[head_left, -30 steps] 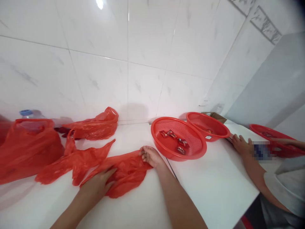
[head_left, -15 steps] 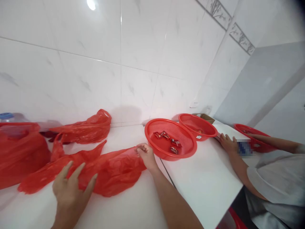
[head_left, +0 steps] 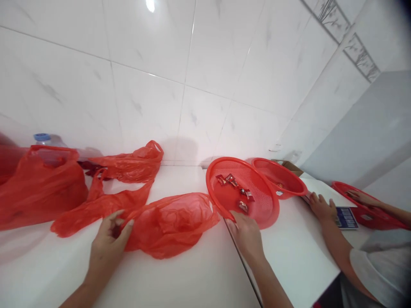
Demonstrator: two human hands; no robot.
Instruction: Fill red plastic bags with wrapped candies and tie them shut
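Note:
A thin red plastic bag (head_left: pixel 170 222) lies stretched sideways on the white table in front of me. My right hand (head_left: pixel 247 233) grips its handle end, just below the rim of a red mesh basket (head_left: pixel 272 209). At the bag's other end is my left hand (head_left: pixel 111 237), thumb and fingers curled onto the plastic. Several small wrapped sweets (head_left: pixel 247 194) lie in the basket. Behind the stretched bag, another crumpled red bag (head_left: pixel 138 167) rests near the wall.
A bulky red bag (head_left: pixel 48 188) stands at left, with a blue-capped bottle (head_left: pixel 42 139) behind it. A second red basket (head_left: pixel 289 177) adjoins the first. At right, a co-worker's hand (head_left: pixel 321 207) rests near a dark blue printed item (head_left: pixel 346 218); their other hand reaches into a third basket (head_left: pixel 379 214).
My right hand has pulled the bag's handle end rightward to the basket's rim. The left hand, previously spread above the bag, has closed on it. The view has shifted left.

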